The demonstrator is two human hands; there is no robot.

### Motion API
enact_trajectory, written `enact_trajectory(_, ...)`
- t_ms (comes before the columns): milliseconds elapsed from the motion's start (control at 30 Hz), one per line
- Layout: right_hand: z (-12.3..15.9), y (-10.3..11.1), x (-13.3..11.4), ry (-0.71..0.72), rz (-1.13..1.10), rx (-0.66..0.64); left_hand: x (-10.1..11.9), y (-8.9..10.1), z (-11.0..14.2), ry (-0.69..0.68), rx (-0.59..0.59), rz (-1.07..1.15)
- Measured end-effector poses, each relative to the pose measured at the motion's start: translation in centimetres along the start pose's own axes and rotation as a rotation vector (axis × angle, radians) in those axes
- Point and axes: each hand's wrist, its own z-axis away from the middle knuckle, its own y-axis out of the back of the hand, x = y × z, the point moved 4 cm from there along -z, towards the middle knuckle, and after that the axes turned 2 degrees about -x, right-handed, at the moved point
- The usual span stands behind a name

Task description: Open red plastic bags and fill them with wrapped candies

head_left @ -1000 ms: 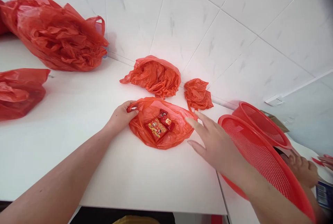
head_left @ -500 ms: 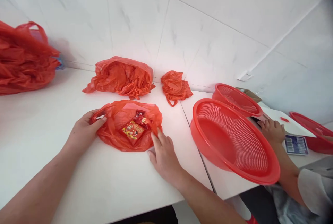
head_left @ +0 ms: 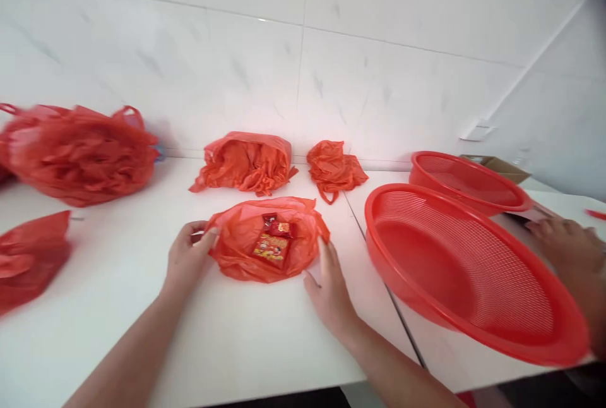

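A red plastic bag (head_left: pixel 237 259) lies spread wide on the white table before me. Inside it rest a red printed packet (head_left: pixel 271 249) with yellow figures and smaller red wrapped sweets (head_left: pixel 283 229). My left hand (head_left: pixel 189 253) is closed on the bag's left rim, thumb toward the inside and fingers curled behind. At the right side, my right hand (head_left: pixel 331 288) touches the bag's outside with stretched fingers, its thumb held apart.
Crumpled red bags (head_left: pixel 249 165) and a smaller one (head_left: pixel 336 168) lie along the wall. More stand left, a big bundle (head_left: pixel 89 155) and a loose bag (head_left: pixel 33 259). Red plastic baskets (head_left: pixel 426 263) stand right. A co-worker's hand (head_left: pixel 563 240) is beyond them.
The view has swung left, so more red bags show there. The bag's mouth looks rounder, and my right hand has shifted from its inner right edge to the outside.
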Motion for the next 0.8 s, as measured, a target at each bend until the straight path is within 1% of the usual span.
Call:
enact_trajectory(67, -0.4, 0.5, -0.1, 0.026, -0.035, 0.050, 0.5, 0.4, 0.9, 0.010, 0.000, -0.037)
enact_trajectory(100, -0.7, 0.8, -0.3, 0.043, -0.031, 0.065, 0.6, 0.5, 1.3, 0.037, -0.028, -0.051)
enact_trajectory(133, -1.1, 1.0, -0.5, 0.059, -0.015, 0.075, 0.8, 0.6, 1.7, 0.071, -0.081, -0.055)
enact_trajectory(200, -2.4, 1.3, -1.1, 0.100, 0.034, 0.069, 1.6, 0.4, 2.1, 0.123, -0.226, -0.041)
enact_trajectory(267, -4.2, 1.6, -1.9, 0.127, 0.048, 0.031, 3.2, 0.4, 1.7, 0.109, -0.336, 0.017)
enact_trajectory(300, -5.3, 2.0, -2.5, 0.122, 0.031, 0.020, 4.4, 0.6, 1.1, 0.077, -0.355, 0.066)
enact_trajectory(367, -7.3, 3.6, -4.0, 0.095, -0.049, 0.064, 7.8, 1.3, -0.5, -0.018, -0.326, 0.188)
enact_trajectory(433, -8.8, 6.3, -6.2, 0.111, -0.150, 0.216, 11.8, 2.4, -2.1, -0.132, -0.267, 0.293)
enact_trajectory(500, -9.3, 9.2, -8.7, 0.200, -0.218, 0.403, 15.8, 3.4, -3.1, -0.246, -0.231, 0.337)
enact_trajectory(533, -9.2, 10.3, -9.7, 0.242, -0.232, 0.470, 17.4, 3.8, -3.2, -0.291, -0.230, 0.334)
enact_trajectory(567, -9.1, 11.0, -10.4, 0.273, -0.236, 0.505, 18.7, 4.1, -3.3, -0.319, -0.234, 0.318)
enact_trajectory(600, -8.8, 11.1, -10.8, 0.291, -0.231, 0.499, 19.6, 4.2, -3.2, -0.334, -0.242, 0.290)
enact_trajectory(633, -8.4, 10.8, -11.0, 0.299, -0.216, 0.452, 20.1, 4.2, -3.1, -0.335, -0.251, 0.257)
enact_trajectory(667, -7.9, 9.9, -10.9, 0.299, -0.189, 0.378, 20.2, 4.2, -3.0, -0.326, -0.259, 0.227)
enact_trajectory(733, -6.6, 7.4, -10.2, 0.292, -0.098, 0.194, 19.6, 4.0, -2.6, -0.305, -0.286, 0.188)
enact_trajectory(800, -4.8, 4.8, -9.2, 0.272, 0.009, 0.051, 18.7, 3.9, -2.2, -0.303, -0.323, 0.174)
